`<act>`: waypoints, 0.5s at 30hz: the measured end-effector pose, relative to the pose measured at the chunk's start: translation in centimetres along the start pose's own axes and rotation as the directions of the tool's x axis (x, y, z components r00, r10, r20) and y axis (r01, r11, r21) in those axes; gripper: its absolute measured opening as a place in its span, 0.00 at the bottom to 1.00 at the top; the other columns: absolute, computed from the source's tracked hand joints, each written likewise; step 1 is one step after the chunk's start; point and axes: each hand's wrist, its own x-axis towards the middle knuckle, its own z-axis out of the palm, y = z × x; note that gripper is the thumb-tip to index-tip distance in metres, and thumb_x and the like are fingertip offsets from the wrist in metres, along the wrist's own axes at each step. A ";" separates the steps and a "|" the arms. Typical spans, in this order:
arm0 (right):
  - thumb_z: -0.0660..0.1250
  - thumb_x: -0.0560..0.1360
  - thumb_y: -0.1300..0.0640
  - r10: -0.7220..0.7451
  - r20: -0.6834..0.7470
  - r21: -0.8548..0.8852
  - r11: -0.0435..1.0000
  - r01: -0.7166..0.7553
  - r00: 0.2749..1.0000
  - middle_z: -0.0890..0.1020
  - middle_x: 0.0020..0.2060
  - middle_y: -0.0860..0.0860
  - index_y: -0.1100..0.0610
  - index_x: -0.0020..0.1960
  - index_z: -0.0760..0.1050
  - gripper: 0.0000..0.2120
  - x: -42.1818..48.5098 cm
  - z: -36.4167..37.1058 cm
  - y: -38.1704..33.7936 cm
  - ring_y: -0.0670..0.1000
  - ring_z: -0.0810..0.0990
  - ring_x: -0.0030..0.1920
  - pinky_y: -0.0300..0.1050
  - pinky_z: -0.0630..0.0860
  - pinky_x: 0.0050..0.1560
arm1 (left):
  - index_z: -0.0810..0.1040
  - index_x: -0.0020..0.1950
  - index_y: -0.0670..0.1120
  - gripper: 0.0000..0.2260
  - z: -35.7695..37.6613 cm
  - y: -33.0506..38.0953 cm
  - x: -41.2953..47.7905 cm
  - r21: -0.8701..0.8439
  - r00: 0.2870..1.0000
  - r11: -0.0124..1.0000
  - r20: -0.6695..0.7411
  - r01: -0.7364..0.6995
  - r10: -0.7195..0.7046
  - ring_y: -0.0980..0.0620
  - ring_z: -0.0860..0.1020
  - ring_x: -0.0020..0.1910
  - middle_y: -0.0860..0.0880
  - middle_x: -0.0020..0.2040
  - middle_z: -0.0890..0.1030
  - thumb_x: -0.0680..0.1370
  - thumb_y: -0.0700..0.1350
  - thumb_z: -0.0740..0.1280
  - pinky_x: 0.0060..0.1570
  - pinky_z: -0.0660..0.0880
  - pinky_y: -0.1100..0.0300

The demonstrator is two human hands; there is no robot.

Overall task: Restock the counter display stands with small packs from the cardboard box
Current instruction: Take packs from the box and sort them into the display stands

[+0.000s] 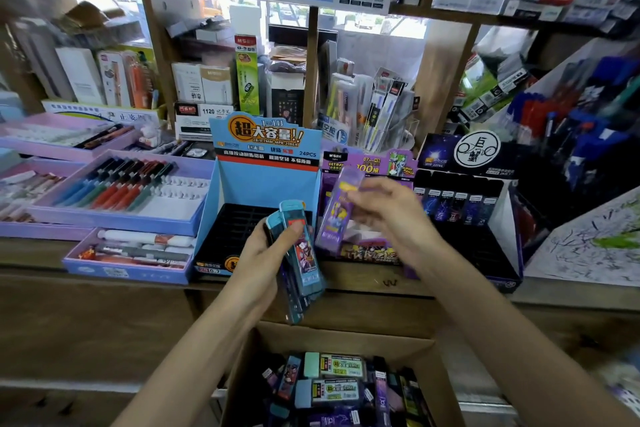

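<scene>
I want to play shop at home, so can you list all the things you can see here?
Blue cardboard display stand: one, blue, counter middle, black slots look empty.
Purple display stand: one, purple, right of the blue one.
Black starry display stand: one, black, further right, one row of packs.
Lilac pen trays: several, lilac, counter left.
Brown cardboard box: one, brown, below counter, full of small packs.
Teal packs: a few, teal, in left hand.
Purple pack: one, purple, in right hand.
</scene>
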 end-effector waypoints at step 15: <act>0.73 0.71 0.60 -0.359 -0.104 -0.623 0.751 0.221 0.928 0.77 0.33 0.44 0.56 0.46 0.76 0.07 4.9 1.0 3.1 0.44 0.77 0.37 0.37 0.76 0.43 | 0.77 0.54 0.47 0.17 -2.3 0.4 0.3 0.007 0.999 0.999 0.004 0.038 -0.039 0.51 0.83 0.43 0.48 0.45 0.85 0.66 0.47 0.72 0.38 0.80 0.57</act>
